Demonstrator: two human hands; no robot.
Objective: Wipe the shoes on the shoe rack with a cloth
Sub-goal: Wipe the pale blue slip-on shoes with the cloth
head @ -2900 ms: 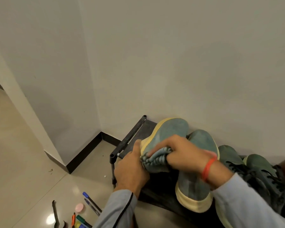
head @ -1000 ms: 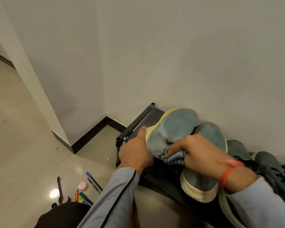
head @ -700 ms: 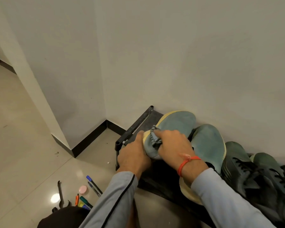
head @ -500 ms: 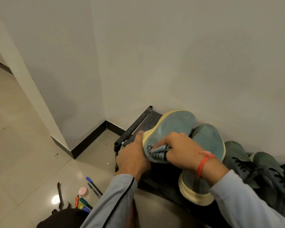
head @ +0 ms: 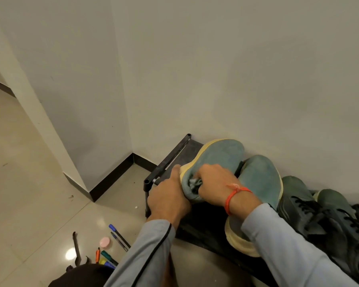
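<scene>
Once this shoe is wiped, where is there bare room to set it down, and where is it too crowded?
Bare floor lies left of the shoe rack, between its end post and the wall's black skirting. The rack top is crowded: teal shoes, then dark laced shoes. Pens clutter the floor below the left hand.

I see two blue shoes (head: 257, 179) with yellow edges, soles up, on the black shoe rack (head: 197, 220). Two dark green laced shoes (head: 311, 210) sit just beside them. A bunched gray cloth (head: 193, 183) touches one blue sole.
</scene>
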